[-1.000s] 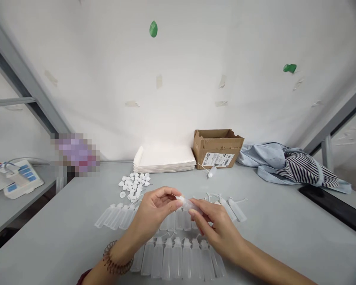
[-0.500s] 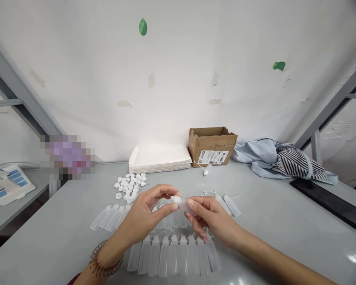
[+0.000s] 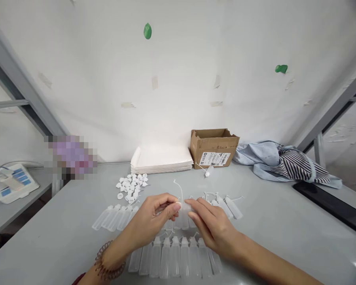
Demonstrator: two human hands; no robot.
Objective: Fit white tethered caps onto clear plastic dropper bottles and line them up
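My left hand is closed, its thumb and fingertips pinching a small white cap. A thin white strap curves upward from beside those fingertips. My right hand grips a translucent squeeze bottle between thumb and fingers, right beside the cap; the fingers hide much of it. Under my hands lies a row of similar squeeze bottles. More bottles lie to the left, and others to the right. Beyond my left hand is a pile of loose white caps.
At the back, a stack of white envelopes lies beside an open cardboard box. One small bottle is before the box. Folded cloth and a black phone-like slab lie right. A white device sits far left.
The bottle between my hands has turned, and its thin strap now sticks up. My right fingers have straightened over the bottle, and my left hand has shifted slightly down. The view has moved slightly.
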